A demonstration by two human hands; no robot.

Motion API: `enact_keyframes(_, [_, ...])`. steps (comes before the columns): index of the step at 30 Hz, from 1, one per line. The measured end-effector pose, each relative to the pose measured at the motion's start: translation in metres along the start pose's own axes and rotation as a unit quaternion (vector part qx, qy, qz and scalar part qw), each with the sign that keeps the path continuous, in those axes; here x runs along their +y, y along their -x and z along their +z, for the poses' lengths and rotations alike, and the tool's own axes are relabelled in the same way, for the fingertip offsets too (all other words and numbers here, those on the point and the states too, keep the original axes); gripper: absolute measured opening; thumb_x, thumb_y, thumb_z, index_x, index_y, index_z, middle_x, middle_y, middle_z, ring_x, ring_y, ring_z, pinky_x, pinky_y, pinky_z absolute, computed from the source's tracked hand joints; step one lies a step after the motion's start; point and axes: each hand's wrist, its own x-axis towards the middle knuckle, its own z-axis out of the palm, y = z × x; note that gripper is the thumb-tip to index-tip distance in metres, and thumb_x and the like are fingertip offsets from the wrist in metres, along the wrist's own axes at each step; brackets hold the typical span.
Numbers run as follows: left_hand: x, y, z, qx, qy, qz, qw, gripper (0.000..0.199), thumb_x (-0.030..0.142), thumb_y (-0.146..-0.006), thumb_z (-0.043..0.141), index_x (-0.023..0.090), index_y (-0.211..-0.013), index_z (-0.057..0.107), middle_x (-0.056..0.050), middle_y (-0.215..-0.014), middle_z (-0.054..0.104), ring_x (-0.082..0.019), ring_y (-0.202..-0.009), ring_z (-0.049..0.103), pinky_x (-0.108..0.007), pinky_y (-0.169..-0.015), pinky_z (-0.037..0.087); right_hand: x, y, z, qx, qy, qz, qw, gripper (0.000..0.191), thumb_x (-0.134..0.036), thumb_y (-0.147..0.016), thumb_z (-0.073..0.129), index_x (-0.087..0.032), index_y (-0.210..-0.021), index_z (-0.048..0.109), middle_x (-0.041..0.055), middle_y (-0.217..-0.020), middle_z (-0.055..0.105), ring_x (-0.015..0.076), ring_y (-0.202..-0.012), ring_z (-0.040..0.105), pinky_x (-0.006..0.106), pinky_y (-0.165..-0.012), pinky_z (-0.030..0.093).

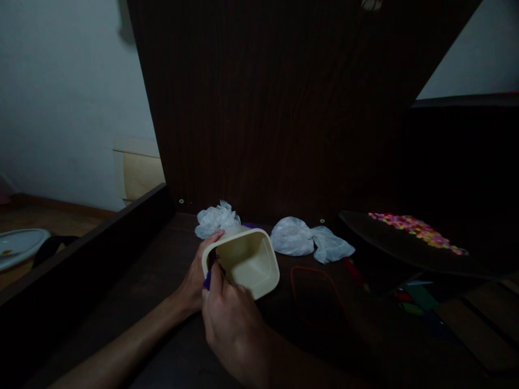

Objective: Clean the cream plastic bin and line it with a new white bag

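A cream plastic container [251, 259] is tilted with its open mouth towards me. My left hand [194, 278] is wrapped round its left side from outside, most fingers hidden behind the wall. My right hand [229, 310] is closed at the mouth's left edge, fingertips just inside. A dark purple piece, perhaps cloth [207, 281], pokes out between its fingers and the rim; most of it is hidden. Behind the container lies a crumpled white plastic bag [217, 219], and to its right a knotted white bag [294, 236].
A dark wooden surface [158, 302] has a raised side board [93, 237] on the left and a tall dark panel [275, 119] behind. Pink and yellow beads [417, 229] lie on a dark curved thing at right. An orange-rimmed rectangle [292, 281] lies nearer.
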Motion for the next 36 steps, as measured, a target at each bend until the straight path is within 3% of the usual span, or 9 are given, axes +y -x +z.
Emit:
enact_keyframes(4, [-0.002, -0.005, -0.007, -0.022, 0.0, 0.053, 0.998, 0.092, 0.042, -0.084, 0.076, 0.026, -0.157, 0.022, -0.02, -0.155, 0.041, -0.041, -0.145, 0.042, -0.064, -0.119, 0.038, 0.003, 0.01, -0.008, -0.038, -0.014, -0.01, 0.999, 0.072, -0.022, -0.093, 0.055, 0.006, -0.155, 0.031, 0.0322, -0.137, 0.06, 0.0365, -0.118, 0.068, 0.044, -0.099, 0.059])
enact_keyframes(7, [-0.004, -0.01, -0.011, -0.017, -0.016, 0.089, 0.996, 0.085, 0.039, -0.087, 0.073, 0.026, -0.156, 0.026, -0.021, -0.152, 0.043, -0.04, -0.143, 0.046, -0.062, -0.116, 0.042, 0.017, 0.017, -0.008, -0.039, 0.001, -0.082, 0.996, 0.087, -0.038, -0.089, 0.066, 0.008, -0.155, 0.032, 0.033, -0.152, 0.045, 0.0399, -0.141, 0.048, 0.046, -0.121, 0.038])
enact_keyframes(10, [-0.004, -0.015, -0.014, -0.024, -0.048, 0.116, 0.992, 0.082, 0.036, -0.087, 0.072, 0.026, -0.155, 0.027, -0.02, -0.15, 0.046, -0.04, -0.14, 0.049, -0.06, -0.115, 0.045, 0.031, 0.024, -0.008, -0.06, 0.007, -0.126, 0.99, 0.088, -0.044, -0.09, 0.067, 0.003, -0.156, 0.033, 0.0298, -0.158, 0.039, 0.0399, -0.147, 0.039, 0.047, -0.126, 0.027])
enact_keyframes(16, [0.005, -0.022, -0.016, -0.065, -0.045, 0.127, 0.989, 0.107, 0.043, -0.073, 0.085, 0.034, -0.158, 0.021, -0.016, -0.151, 0.048, -0.042, -0.141, 0.049, -0.063, -0.116, 0.044, 0.028, 0.04, -0.027, -0.161, 0.067, 0.033, 0.984, 0.095, -0.048, -0.087, 0.073, 0.0, -0.158, 0.031, 0.0326, -0.162, 0.024, 0.0423, -0.152, 0.028, 0.052, -0.125, 0.026])
enact_keyframes(21, [0.011, -0.024, -0.012, -0.077, -0.04, 0.14, 0.986, 0.114, 0.037, -0.066, 0.09, 0.036, -0.158, 0.021, -0.014, -0.15, 0.051, -0.045, -0.139, 0.05, -0.066, -0.117, 0.042, 0.036, 0.029, -0.025, -0.17, 0.146, -0.007, 0.975, 0.111, -0.061, -0.079, 0.075, 0.014, -0.151, 0.034, 0.0432, -0.152, 0.033, 0.049, -0.144, 0.039, 0.056, -0.119, 0.034])
enact_keyframes(25, [0.011, -0.023, -0.009, -0.078, -0.025, 0.168, 0.982, 0.109, 0.036, -0.067, 0.09, 0.032, -0.156, 0.026, -0.016, -0.147, 0.053, -0.044, -0.138, 0.051, -0.068, -0.117, 0.04, 0.047, -0.003, -0.01, -0.162, 0.167, -0.011, 0.972, 0.117, -0.062, -0.065, 0.085, 0.004, -0.151, 0.042, 0.0374, -0.152, 0.041, 0.0487, -0.142, 0.043, 0.059, -0.117, 0.036])
enact_keyframes(28, [0.008, -0.022, -0.01, -0.073, -0.01, 0.194, 0.978, 0.104, 0.036, -0.071, 0.089, 0.024, -0.155, 0.028, -0.021, -0.146, 0.052, -0.044, -0.139, 0.049, -0.068, -0.117, 0.039, 0.047, -0.029, -0.012, -0.24, 0.146, -0.065, 0.957, 0.13, -0.068, -0.059, 0.085, 0.006, -0.154, 0.036, 0.036, -0.158, 0.033, 0.0504, -0.147, 0.032, 0.057, -0.123, 0.026])
enact_keyframes(32, [0.004, -0.021, -0.012, -0.069, -0.009, 0.198, 0.978, 0.105, 0.04, -0.072, 0.089, 0.021, -0.155, 0.028, -0.024, -0.145, 0.049, -0.044, -0.14, 0.047, -0.069, -0.116, 0.038, 0.038, -0.046, -0.024, -0.307, 0.131, -0.106, 0.937, 0.11, -0.066, -0.062, 0.085, 0.004, -0.142, 0.056, 0.0312, -0.146, 0.054, 0.0473, -0.14, 0.046, 0.053, -0.119, 0.036])
enact_keyframes(36, [0.005, -0.02, -0.015, -0.08, -0.022, 0.211, 0.974, 0.1, 0.037, -0.076, 0.087, 0.023, -0.155, 0.027, -0.023, -0.143, 0.052, -0.043, -0.139, 0.049, -0.07, -0.116, 0.037, 0.031, -0.032, -0.027, -0.281, 0.127, -0.156, 0.938, 0.097, -0.061, -0.064, 0.087, 0.006, -0.131, 0.065, 0.0315, -0.137, 0.062, 0.0462, -0.135, 0.052, 0.051, -0.118, 0.038])
